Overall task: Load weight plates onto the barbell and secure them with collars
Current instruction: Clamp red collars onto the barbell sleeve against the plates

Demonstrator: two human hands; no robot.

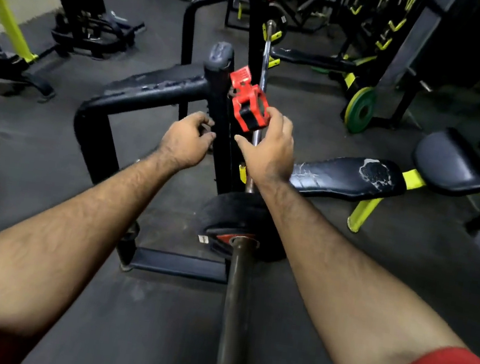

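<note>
Right hand [269, 147] pinches red plastic clamp collar [248, 104], lever flipped up, beside long steel barbell [235, 289] running away from camera; black rubber plate [239, 222] loaded. Left hand [187, 140] half-curled, empty. Labels unreadable.

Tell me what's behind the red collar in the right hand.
Behind the red collar runs the thin barbell; its stretch directly behind the collar and right hand is covered.
</note>
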